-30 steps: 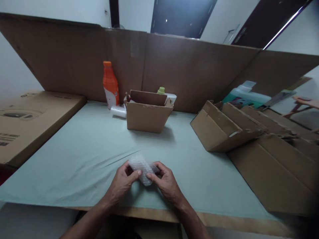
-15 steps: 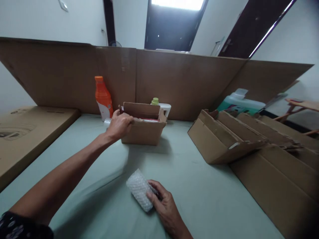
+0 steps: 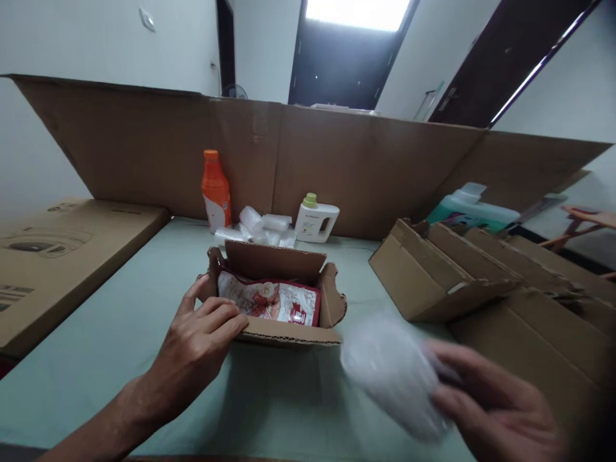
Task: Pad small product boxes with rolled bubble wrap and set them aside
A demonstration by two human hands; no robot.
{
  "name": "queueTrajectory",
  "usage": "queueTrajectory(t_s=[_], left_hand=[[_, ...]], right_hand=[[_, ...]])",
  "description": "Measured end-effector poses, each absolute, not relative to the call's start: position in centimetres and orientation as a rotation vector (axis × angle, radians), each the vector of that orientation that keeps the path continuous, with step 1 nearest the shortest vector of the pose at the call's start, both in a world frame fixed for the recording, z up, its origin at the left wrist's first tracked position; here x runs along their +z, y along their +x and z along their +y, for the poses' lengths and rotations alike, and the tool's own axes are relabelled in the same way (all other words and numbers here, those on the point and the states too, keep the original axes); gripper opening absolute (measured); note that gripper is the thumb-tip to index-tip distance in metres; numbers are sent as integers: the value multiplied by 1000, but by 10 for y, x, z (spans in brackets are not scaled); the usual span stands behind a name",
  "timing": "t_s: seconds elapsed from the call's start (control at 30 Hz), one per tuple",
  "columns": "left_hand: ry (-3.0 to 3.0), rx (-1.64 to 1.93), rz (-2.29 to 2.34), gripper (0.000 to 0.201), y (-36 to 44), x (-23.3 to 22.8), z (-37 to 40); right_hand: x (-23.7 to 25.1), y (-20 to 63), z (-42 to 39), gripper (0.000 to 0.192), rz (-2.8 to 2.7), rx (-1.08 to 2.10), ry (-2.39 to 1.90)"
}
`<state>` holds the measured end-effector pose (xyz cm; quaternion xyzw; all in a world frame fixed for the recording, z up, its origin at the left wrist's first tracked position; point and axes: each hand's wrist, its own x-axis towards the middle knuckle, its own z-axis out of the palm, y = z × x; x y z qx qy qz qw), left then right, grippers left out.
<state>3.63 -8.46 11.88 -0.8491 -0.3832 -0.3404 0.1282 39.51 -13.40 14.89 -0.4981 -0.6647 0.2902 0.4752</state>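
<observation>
The open cardboard box (image 3: 274,301) sits on the pale green table (image 3: 144,333) and serves as the anchor for everything else. The left hand (image 3: 202,343) grips the box's near left corner, thumb against the outside of the left wall and fingers curled over the front rim. Inside the box lies a red and white printed packet (image 3: 272,301), flat against the bottom and filling most of the floor. To the right of the box and nearer the viewer, the right hand (image 3: 491,401) is closed around a bubble-wrapped bundle (image 3: 394,375), lifted clear of the table; both are blurred, so the finger placement cannot be told exactly. Behind the box stand an orange bottle (image 3: 215,190), some loose rolls of bubble wrap (image 3: 262,228) and a white jug with a green cap (image 3: 315,221), all against the tall cardboard screen (image 3: 366,167). To the right of the box lie flattened cartons (image 3: 433,269). Judging by the pose, the bundle would best go in lengthwise over the front rim, on top of the packet, while the left hand steadies the box so that the light walls do not slide or fold.
</observation>
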Motion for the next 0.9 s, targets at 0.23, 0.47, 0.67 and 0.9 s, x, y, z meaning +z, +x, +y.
queueTrajectory(t_s=[0.23,0.47,0.67,0.9], left_hand=[[-2449,-1050,-1144,23,38,114,-85],[-2515,-1100,-1063,14,33,119,-74],[-2219,-1288,-1148,38,31,114,-66],[-2089,-1691,-1679,71,-1,77,-87]], right_hand=[[193,273,-20,25,-2519,456,-1233],[164,235,8,37,-2872,453,-1323],[187,241,7,18,-2829,423,-1362],[197,342,-59,21,-1841,159,-1474]])
